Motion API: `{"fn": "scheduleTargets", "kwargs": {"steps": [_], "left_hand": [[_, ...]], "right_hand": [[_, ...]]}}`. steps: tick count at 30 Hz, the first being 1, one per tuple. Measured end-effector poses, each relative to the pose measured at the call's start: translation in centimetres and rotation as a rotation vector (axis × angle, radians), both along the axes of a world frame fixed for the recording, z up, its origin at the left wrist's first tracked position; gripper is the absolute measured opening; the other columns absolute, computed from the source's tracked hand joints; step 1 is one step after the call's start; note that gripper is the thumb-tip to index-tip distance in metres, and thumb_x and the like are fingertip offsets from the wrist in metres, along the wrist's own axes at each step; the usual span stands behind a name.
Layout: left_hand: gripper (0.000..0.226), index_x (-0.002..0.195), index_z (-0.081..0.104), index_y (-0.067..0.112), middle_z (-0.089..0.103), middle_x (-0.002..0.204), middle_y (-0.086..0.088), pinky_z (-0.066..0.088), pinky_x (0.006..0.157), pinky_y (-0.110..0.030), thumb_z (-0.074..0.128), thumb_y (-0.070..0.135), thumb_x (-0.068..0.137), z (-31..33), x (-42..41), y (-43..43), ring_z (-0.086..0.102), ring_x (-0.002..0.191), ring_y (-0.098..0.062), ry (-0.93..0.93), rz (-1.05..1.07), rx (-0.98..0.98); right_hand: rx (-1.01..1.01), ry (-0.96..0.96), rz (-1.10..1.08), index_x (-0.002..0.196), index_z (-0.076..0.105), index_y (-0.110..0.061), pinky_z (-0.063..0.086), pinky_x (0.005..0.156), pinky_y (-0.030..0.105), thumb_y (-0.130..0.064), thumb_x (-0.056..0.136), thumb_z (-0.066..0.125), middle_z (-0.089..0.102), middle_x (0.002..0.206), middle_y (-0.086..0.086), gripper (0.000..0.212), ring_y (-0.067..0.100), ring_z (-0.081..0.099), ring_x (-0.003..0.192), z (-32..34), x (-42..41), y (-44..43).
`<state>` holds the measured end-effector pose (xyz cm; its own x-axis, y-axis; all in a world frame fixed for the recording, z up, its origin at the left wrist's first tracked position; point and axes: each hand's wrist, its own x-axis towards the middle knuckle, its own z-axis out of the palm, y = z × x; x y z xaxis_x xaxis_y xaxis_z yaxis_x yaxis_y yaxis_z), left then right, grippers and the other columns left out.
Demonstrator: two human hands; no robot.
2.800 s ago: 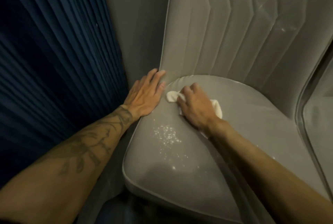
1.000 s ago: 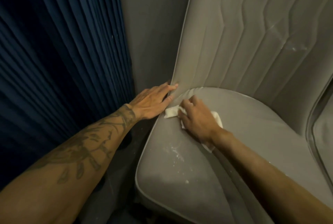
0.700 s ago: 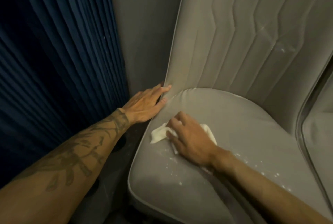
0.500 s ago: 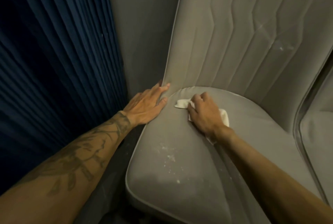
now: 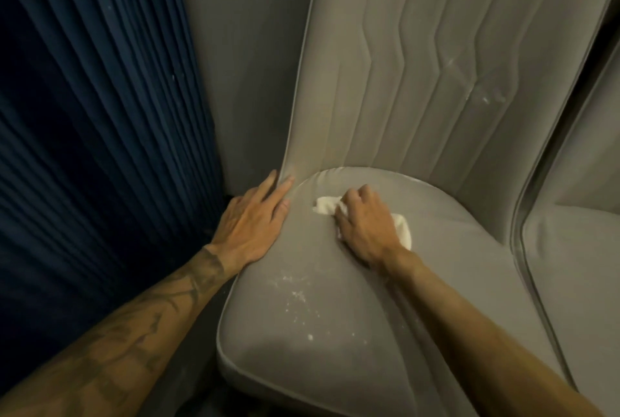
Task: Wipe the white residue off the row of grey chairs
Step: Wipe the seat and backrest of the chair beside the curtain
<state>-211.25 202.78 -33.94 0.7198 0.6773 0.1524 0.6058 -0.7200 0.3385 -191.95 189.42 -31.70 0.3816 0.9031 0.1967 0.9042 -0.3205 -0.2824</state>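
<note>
Our right hand [image 5: 367, 225] curls its fingers round a white cloth [image 5: 327, 206] on the grey chair seat [image 5: 453, 248]; white residue [image 5: 295, 292] lies at the cloth's 7 o'clock. Our left hand [image 5: 251, 222], fingers straight, rests on the seat's edge beside a blue curtain [image 5: 84, 114].

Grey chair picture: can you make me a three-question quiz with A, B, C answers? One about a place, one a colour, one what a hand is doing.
1. Where is the white cloth?
A. on the seat, under the right hand
B. on the backrest
C. on the floor

2. What colour is the curtain?
A. red
B. dark blue
C. yellow

3. What is the left hand doing?
A. making a fist
B. holding the cloth
C. resting flat on the seat's edge

Answers:
1 A: the right hand's curled fingers press it onto the seat.
2 B: its pleats are dark blue.
3 C: its fingers lie straight along the seat's left edge.
</note>
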Motion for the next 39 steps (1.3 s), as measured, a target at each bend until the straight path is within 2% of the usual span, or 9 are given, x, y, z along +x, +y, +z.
{"fn": "scheduleTargets", "kwargs": {"steps": [5,10,13,19,24,27,33,35,39], "left_hand": [[0.055,0.164,0.019,0.037,0.024,0.171,-0.002,0.041,0.110,-0.047,0.024,0.048,0.110,-0.2,0.4,-0.3,0.045,0.141,-0.031,-0.022,0.025,0.035],[0.060,0.165,0.016,0.036,0.025,0.170,-0.005,0.039,0.112,-0.047,0.017,0.053,0.108,-0.1,0.4,-0.5,0.045,0.142,-0.031,0.033,0.034,0.041],[0.061,0.165,0.014,0.035,0.023,0.171,-0.006,0.037,0.114,-0.047,0.017,0.054,0.108,0.3,0.5,-0.7,0.042,0.144,-0.031,0.056,0.038,0.035],[0.055,0.163,0.023,0.030,0.031,0.166,-0.005,0.041,0.108,-0.048,0.023,0.047,0.111,1.6,0.7,-1.4,0.049,0.137,-0.032,0.040,0.052,0.001],[0.052,0.161,0.029,0.028,0.037,0.161,-0.005,0.044,0.104,-0.050,0.023,0.043,0.111,1.1,0.9,-1.8,0.055,0.128,-0.032,-0.008,0.066,0.016],[0.053,0.162,0.029,0.028,0.037,0.161,-0.006,0.044,0.104,-0.050,0.024,0.043,0.111,0.8,0.9,-1.9,0.055,0.128,-0.032,-0.023,0.072,0.013],[0.055,0.163,0.027,0.029,0.035,0.163,-0.006,0.044,0.104,-0.051,0.023,0.045,0.110,0.7,0.9,-1.7,0.056,0.127,-0.035,-0.035,0.077,-0.005],[0.055,0.163,0.027,0.029,0.035,0.163,-0.008,0.044,0.105,-0.053,0.023,0.045,0.110,0.8,1.0,-1.8,0.055,0.129,-0.036,-0.034,0.078,-0.014],[0.056,0.163,0.025,0.029,0.033,0.164,-0.009,0.042,0.106,-0.056,0.021,0.045,0.110,1.0,0.9,-2.2,0.052,0.132,-0.036,-0.047,0.070,-0.029]], "right_hand": [[0.037,0.089,0.324,0.107,0.051,-0.020,0.040,0.084,0.038,-0.048,0.101,0.036,0.047,0.107,0.004,0.033,0.026,0.050,0.093,-0.5,-3.1,-3.5],[-0.037,-0.004,-0.074,0.108,0.056,-0.006,0.040,0.092,0.045,-0.032,0.103,0.046,0.052,0.113,0.019,0.028,0.038,0.052,0.104,0.7,6.6,-2.0],[-0.043,-0.030,-0.176,0.112,0.055,-0.006,0.040,0.094,0.045,-0.033,0.103,0.044,0.051,0.117,0.020,0.030,0.039,0.050,0.108,0.3,6.3,-1.4],[-0.017,0.026,0.225,0.106,0.053,-0.015,0.040,0.084,0.042,-0.045,0.100,0.038,0.049,0.109,0.007,0.034,0.029,0.049,0.095,-0.1,1.2,-5.5],[-0.057,-0.047,-0.111,0.110,0.056,-0.005,0.038,0.094,0.043,-0.031,0.104,0.047,0.050,0.114,0.018,0.028,0.038,0.051,0.106,1.2,9.8,-5.8],[-0.011,-0.023,-0.229,0.111,0.056,-0.004,0.038,0.095,0.044,-0.031,0.104,0.045,0.051,0.115,0.019,0.029,0.038,0.050,0.107,0.7,8.8,-5.0],[0.014,0.017,0.214,0.106,0.052,-0.020,0.039,0.082,0.033,-0.045,0.104,0.037,0.049,0.106,0.003,0.030,0.023,0.052,0.094,0.4,2.9,-7.4],[-0.006,0.005,0.131,0.107,0.055,-0.014,0.042,0.086,0.038,-0.038,0.104,0.044,0.050,0.107,0.008,0.027,0.028,0.054,0.096,1.0,6.0,-8.5],[0.006,0.049,-0.373,0.112,0.056,-0.006,0.040,0.095,0.043,-0.031,0.103,0.049,0.050,0.117,0.019,0.028,0.039,0.050,0.110,1.4,11.5,-9.2]]}}
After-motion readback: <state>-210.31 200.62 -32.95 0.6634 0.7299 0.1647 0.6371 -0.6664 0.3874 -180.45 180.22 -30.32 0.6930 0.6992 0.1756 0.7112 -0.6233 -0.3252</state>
